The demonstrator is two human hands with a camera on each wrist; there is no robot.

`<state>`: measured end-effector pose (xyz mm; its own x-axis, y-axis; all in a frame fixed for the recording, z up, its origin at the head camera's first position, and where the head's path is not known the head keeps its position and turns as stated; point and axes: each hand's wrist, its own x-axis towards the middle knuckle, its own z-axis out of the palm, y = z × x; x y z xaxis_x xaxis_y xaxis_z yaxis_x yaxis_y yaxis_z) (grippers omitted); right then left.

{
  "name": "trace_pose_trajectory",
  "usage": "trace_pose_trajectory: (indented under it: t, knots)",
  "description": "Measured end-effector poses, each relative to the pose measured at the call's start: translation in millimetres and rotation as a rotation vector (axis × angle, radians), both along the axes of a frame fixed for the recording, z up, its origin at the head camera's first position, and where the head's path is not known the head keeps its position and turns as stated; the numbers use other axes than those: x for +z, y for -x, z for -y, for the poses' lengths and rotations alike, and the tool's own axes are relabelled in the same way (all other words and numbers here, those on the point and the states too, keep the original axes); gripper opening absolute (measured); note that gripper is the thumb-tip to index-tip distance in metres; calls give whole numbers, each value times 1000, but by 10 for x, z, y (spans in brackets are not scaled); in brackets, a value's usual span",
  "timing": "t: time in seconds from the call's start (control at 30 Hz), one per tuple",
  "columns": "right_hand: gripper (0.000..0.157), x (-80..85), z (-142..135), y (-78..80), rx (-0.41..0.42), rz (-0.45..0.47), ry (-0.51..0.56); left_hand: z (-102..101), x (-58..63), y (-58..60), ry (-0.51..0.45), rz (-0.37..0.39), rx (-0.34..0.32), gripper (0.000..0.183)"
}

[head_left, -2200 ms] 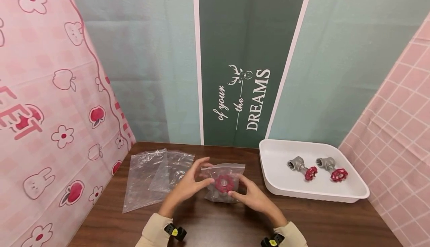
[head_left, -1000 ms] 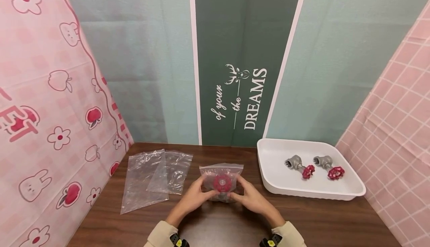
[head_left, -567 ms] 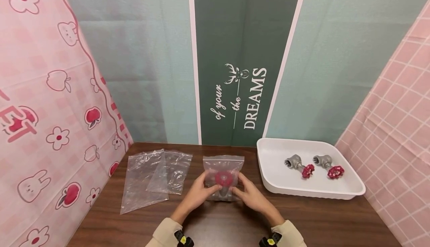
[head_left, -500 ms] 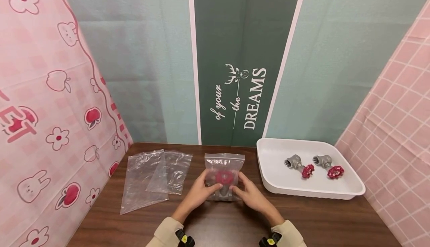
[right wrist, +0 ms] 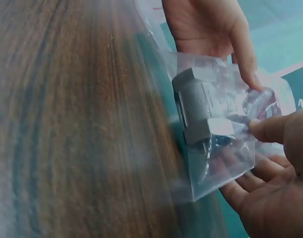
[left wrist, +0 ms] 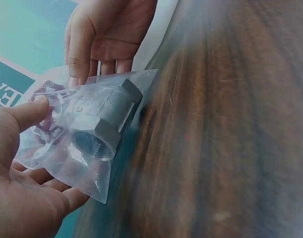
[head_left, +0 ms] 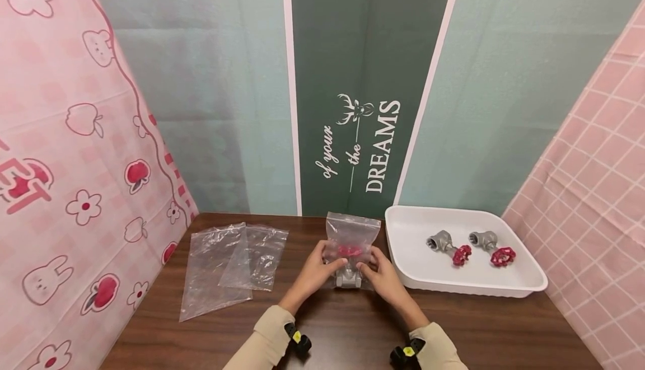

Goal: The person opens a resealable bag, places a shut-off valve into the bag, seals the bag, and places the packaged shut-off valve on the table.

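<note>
In the head view a clear zip bag [head_left: 353,226] stands at the middle of the table, with a gate-type valve inside. Its red handwheel [head_left: 349,251] points up and the grey metal body [head_left: 347,276] is at the bottom. My left hand [head_left: 318,272] grips the bag's left side and my right hand [head_left: 387,280] its right, thumbs in front. From the left wrist, the hexagonal valve body [left wrist: 104,111] shows through the plastic. The right wrist view has the same bag [right wrist: 225,168] between both hands, fingers behind it.
On the right is a white tray [head_left: 428,274] with two more valves, the nearer one [head_left: 445,244] and the farther one [head_left: 489,241], both red-wheeled. Two flat clear bags, a large one [head_left: 211,275] and a smaller one [head_left: 264,258], overlap at left on the wooden table [head_left: 327,331].
Both hands have carried the bagged valve to the right and slightly away. The handwheel, earlier facing the head camera, has tilted back to nearly edge-on, and the grey body shows more.
</note>
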<state>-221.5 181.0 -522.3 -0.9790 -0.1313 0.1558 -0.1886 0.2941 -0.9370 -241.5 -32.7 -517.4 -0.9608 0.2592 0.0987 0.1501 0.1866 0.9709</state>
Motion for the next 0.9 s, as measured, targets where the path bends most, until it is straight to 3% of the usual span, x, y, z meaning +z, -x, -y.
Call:
trace_pose_trajectory:
  t: [0.27, 0.53, 0.9]
  knots:
    - [45, -29, -10, 44, -93, -2, 29, -143, -12, 128, 2, -10, 9, 48]
    - [46, -37, -2, 110, -138, -28, -68, -216, -15, 224, 26, 7, 60, 45]
    - [41, -73, 11, 235, -173, -48, -100, -233, -22, 292, 77, 47, 88, 51]
